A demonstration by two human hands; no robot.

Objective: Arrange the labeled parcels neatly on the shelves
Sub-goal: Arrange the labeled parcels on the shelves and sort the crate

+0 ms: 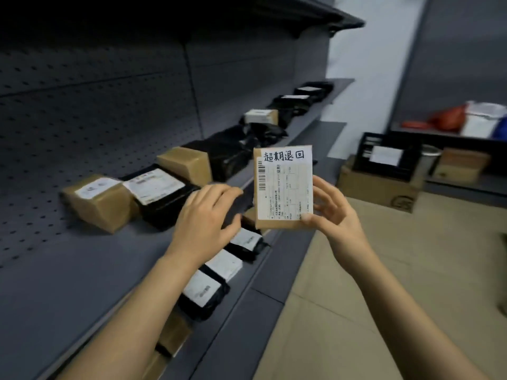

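Closest to me, under my left arm, a lower shelf [236,333] holds black bags [204,292] with white labels. They lie side by side in a row, labels up.

My left hand [204,215] is out over the middle shelf [82,270]. Its fingers are loose and a bit bent, and it holds nothing. I think it is ready to make room or to steady a parcel. I cannot tell if it touches anything under it.

My right hand [333,212] pinches a small brown parcel [284,187] by its right edge and bottom corner. I hold it up in the air, standing tall, with its white label [288,171] facing me so I can read it. Big hand-written words sit at the top. I guess they tell me where it goes. It is not on any shelf yet.

Behind my hands, parcels sit in a line on the middle shelf. First a brown box [101,201], then a black parcel [162,192] touching it, then another brown box [186,163]. Farther along are dark bags [233,152] and a little box [260,116]. The bare shelf in front of the line looks like room for mine.

Far off on the floor is a cardboard box [378,190]. A black crate [386,157] seems to sit on it.
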